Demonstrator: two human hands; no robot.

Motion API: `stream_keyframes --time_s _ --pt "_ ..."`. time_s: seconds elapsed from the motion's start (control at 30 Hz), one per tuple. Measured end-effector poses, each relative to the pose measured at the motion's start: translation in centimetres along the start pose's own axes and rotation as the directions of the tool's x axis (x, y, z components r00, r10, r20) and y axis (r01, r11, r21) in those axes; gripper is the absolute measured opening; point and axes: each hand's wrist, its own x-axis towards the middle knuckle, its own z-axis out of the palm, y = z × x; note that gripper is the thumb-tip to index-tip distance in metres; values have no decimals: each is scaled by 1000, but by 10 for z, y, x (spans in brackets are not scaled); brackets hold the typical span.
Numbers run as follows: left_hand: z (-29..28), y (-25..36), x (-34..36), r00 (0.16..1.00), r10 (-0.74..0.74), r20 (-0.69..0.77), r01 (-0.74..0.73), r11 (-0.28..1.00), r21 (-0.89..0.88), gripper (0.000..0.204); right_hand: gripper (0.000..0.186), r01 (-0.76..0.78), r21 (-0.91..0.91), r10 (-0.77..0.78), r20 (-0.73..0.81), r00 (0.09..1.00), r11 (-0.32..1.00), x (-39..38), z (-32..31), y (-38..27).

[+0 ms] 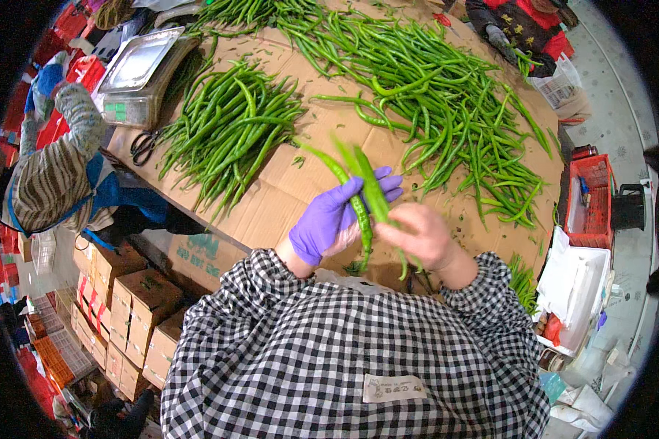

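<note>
The left hand [326, 219], in a thin purple glove, is closed on a few long, slender, glossy green peppers [362, 212], its thumb against them and its other fingers spread behind; the bare right hand [425, 238] sits just beside, its fingers curled at the lower part of the peppers, though blur hides whether they pinch; the peppers are above the near edge of a flat tan cardboard sheet [271, 197], their upper tips blurred.

On the sheet, a compact heap of green peppers [231, 128] lies ahead to the left; a broader, looser spread of green peppers [447, 102] covers the far right; black-handled scissors [143, 148] rest beside the compact heap, near a boxy scale with a pale top [135, 77]; a co-worker's striped sleeve [80, 121] shows at far left.
</note>
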Motion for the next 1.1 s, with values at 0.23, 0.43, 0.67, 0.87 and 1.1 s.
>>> stream_keyframes --time_s 0.23,0.43,0.67,0.87,1.1 --pt "-20 13 -9 970 93 -227 -70 992 106 47 31 -47 -229 47 -4 999 972 0 4 76" --pt "-23 13 -12 952 98 -291 -66 991 119 42 38 -287 -748 407 -24 913 599 42 -13 223" --pt "-29 15 -7 965 98 -244 -46 976 213 31 13 -424 -676 650 107 753 603 29 -32 239" --pt "-26 6 6 942 143 -303 -56 959 277 23 23 -630 757 798 484 359 -175 -28 -39 138" --pt "-19 -4 10 941 47 -336 48 962 268 30 29 -106 798 583 517 627 -594 -62 -19 42"
